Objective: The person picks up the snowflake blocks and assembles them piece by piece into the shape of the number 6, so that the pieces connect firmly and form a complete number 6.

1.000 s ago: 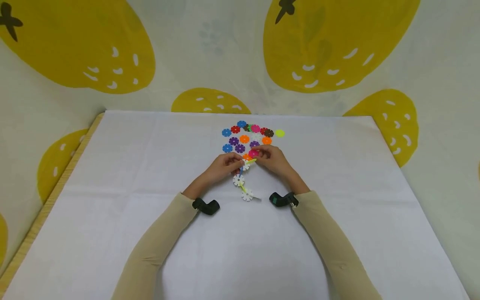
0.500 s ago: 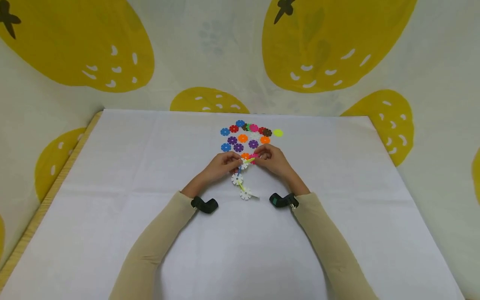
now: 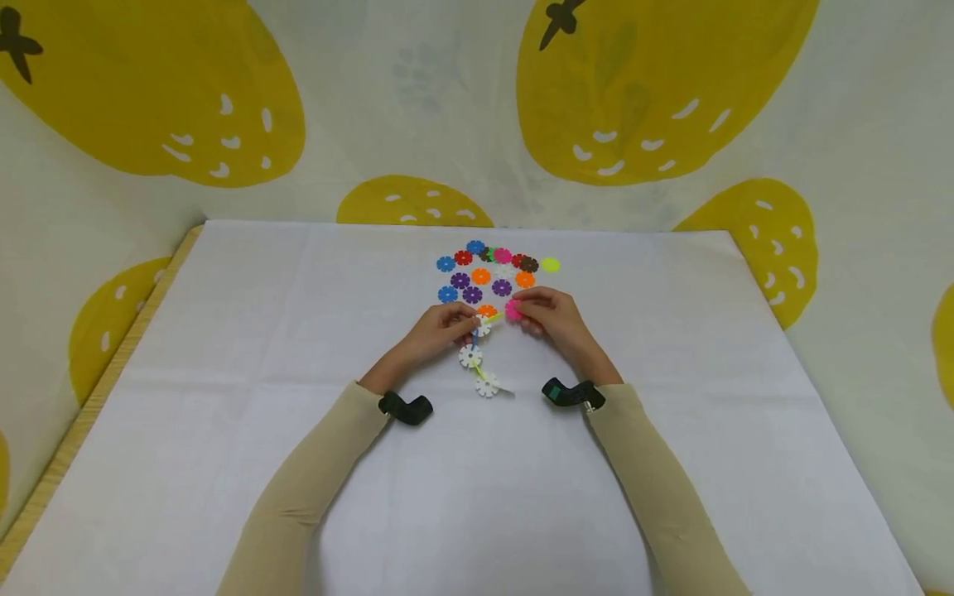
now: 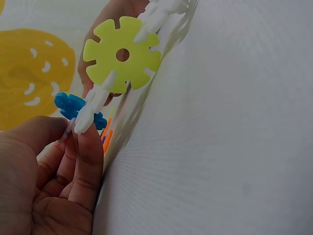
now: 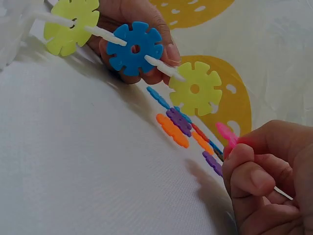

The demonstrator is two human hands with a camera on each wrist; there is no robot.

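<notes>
My left hand [image 3: 440,333] pinches a chain of interlocking snowflake discs near its far end. In the right wrist view the chain runs through a yellow-green disc [image 5: 63,30] and a blue disc [image 5: 128,58], linked by edge-on white discs, to a yellow-green end disc [image 5: 195,88]. A white disc [image 3: 488,385] lies at the near part of the chain, just above or on the cloth. Between thumb and fingertips my right hand [image 3: 553,321] pinches a pink snowflake disc [image 3: 513,310], a small gap to the right of the end disc.
Loose snowflake discs in several colours lie beyond the hands, among them a blue disc [image 3: 447,294], a purple disc [image 3: 502,287] and an orange disc [image 3: 525,280]. A yellow-green disc [image 3: 550,265] lies at their right edge. White cloth [image 3: 477,497] covers the table; a patterned curtain hangs behind.
My right hand has shifted slightly right, drawing the pink disc away from the chain's yellow-green end disc. The left hand keeps its hold on the chain almost in place.
</notes>
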